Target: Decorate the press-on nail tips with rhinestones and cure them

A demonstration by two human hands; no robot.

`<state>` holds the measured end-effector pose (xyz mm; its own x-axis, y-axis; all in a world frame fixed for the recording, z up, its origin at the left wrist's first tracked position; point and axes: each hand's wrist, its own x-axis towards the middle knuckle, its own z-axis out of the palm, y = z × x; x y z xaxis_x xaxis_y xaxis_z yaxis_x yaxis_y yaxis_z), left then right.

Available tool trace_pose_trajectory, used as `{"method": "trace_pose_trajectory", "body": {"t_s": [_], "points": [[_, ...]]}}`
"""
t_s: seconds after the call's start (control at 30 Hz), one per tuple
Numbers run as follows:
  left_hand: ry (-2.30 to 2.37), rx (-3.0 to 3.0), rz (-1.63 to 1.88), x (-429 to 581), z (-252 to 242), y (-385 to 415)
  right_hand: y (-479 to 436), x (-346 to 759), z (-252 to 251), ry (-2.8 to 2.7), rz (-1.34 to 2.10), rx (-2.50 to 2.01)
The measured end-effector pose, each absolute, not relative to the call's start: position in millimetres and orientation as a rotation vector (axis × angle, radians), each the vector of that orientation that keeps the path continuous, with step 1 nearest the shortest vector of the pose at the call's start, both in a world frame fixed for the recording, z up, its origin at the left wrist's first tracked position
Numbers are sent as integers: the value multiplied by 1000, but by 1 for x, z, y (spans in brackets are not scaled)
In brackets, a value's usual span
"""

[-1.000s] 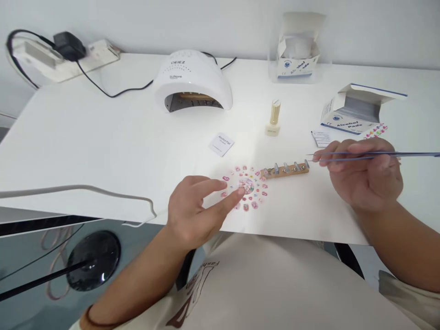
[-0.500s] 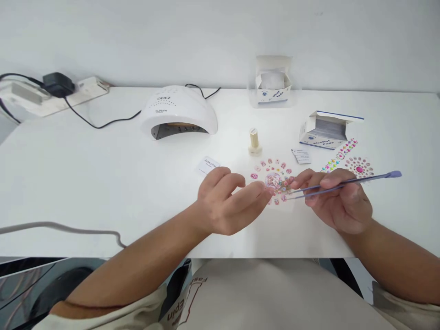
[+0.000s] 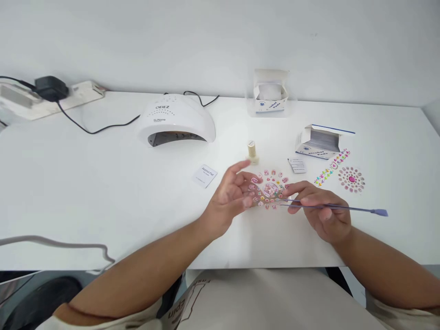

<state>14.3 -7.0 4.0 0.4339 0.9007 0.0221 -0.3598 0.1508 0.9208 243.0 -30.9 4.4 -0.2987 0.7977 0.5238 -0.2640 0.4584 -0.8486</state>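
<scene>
A round sheet of small pink and coloured gem stickers (image 3: 271,187) sits just in front of me on the white table (image 3: 103,183). My left hand (image 3: 232,197) is at its left edge, fingertips closed on the rim of the sheet and thumb stretched upward. My right hand (image 3: 323,213) is closed on thin purple tweezers (image 3: 343,208), which lie nearly level. Their tips reach the lower right edge of the sheet. Whether the tips hold a gem is too small to tell.
A white nail lamp (image 3: 177,120) and a power strip (image 3: 51,94) stand at the back left. A small polish bottle (image 3: 252,152), two alcohol pad boxes (image 3: 323,141) (image 3: 271,94), pad sachets (image 3: 205,175) (image 3: 297,165) and more gem stickers (image 3: 351,178) lie around. A grey cable (image 3: 68,243) runs along the front left edge.
My view has tilted up and shifted. My right hand swung the tweezers in from the right until their tips met the sticker sheet. My left hand moved from pressing on the sheet to gripping its left edge.
</scene>
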Motion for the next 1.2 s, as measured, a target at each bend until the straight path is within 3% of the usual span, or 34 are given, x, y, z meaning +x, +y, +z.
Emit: {"method": "trace_pose_trajectory", "body": {"t_s": [0.3, 0.7, 1.2], "points": [[894, 1038, 997, 15, 24, -15, -33, 234, -1, -1627, 1086, -412], [661, 1564, 959, 10, 26, -17, -37, 235, 15, -1637, 976, -375], [829, 1282, 774, 17, 37, -24, -41, 240, 14, -1798, 889, -304]]}}
